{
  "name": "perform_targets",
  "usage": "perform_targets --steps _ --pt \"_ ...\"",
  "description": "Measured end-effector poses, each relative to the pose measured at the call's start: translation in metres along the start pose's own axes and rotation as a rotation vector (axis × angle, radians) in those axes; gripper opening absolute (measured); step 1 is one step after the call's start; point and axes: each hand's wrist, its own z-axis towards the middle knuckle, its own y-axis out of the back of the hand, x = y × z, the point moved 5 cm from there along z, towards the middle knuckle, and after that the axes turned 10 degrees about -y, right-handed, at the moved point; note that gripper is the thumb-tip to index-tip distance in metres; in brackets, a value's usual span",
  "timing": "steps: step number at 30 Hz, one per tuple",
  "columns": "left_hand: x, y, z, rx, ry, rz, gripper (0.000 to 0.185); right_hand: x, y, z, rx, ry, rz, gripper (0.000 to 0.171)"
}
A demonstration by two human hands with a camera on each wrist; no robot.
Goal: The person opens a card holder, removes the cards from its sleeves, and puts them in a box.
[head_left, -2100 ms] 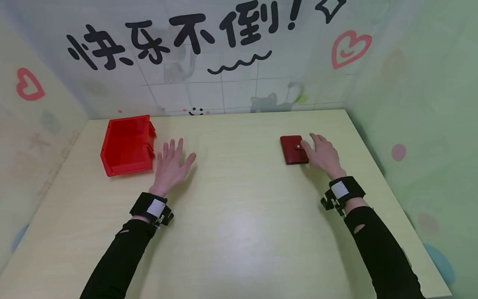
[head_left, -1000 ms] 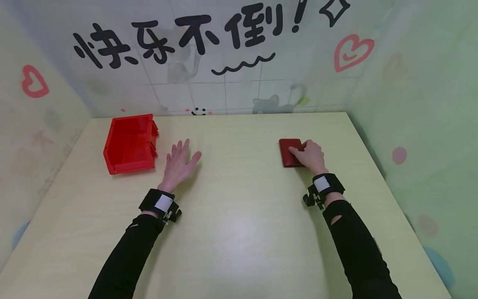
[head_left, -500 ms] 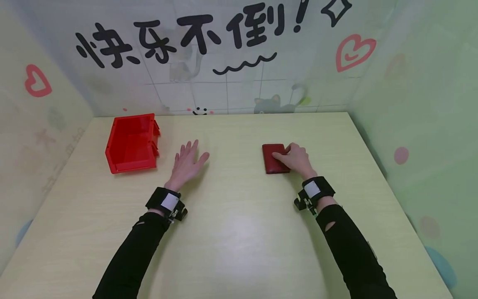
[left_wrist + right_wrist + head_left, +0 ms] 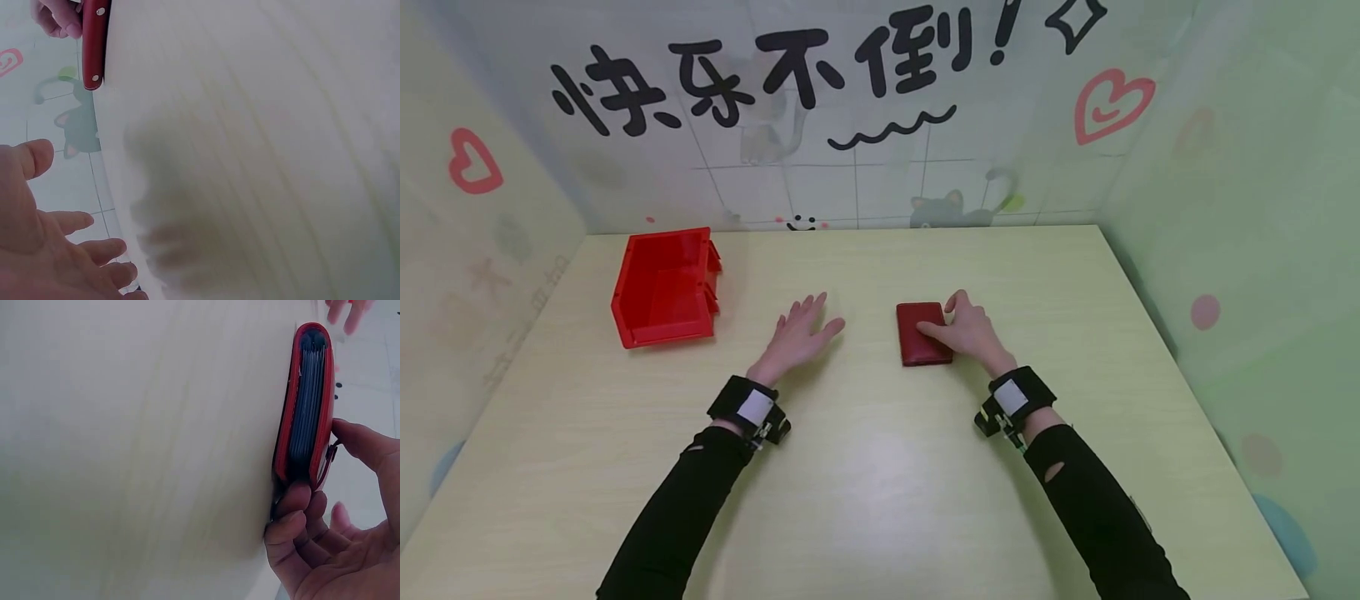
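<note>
A dark red card holder (image 4: pixel 922 335) with a stack of clear sleeves inside lies at the middle of the table, slightly right. My right hand (image 4: pixel 966 331) pinches its right side, thumb on top and fingers curled at the edge. The right wrist view shows the card holder (image 4: pixel 306 406) end-on, with its snap strap beside the thumb. To its left, my left hand (image 4: pixel 799 335) hovers over the table with fingers spread, holding nothing. In the left wrist view the card holder (image 4: pixel 95 44) shows at the top, apart from the left hand (image 4: pixel 56 237).
A red plastic bin (image 4: pixel 666 292) stands at the back left of the pale wooden table (image 4: pixel 865 467). Printed walls enclose the table behind and at both sides. Each wrist wears a black strap with a camera.
My right hand has taken hold of the card holder and moved it left and nearer. My left hand has shifted right, away from the bin, fingers still spread.
</note>
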Motion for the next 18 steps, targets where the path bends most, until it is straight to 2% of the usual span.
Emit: perform_targets --steps 5,12,18 --pt "-0.007 -0.008 0.001 0.05 -0.033 -0.017 0.079 0.009 -0.008 -0.006 0.003 0.058 -0.005 0.043" --pt "-0.018 -0.021 0.001 0.147 -0.095 -0.04 0.087 0.02 -0.024 -0.011 0.062 0.114 -0.036 0.045" --pt "-0.027 -0.032 0.002 0.185 -0.109 -0.024 0.088 0.03 -0.034 -0.017 0.101 0.158 -0.048 0.044"
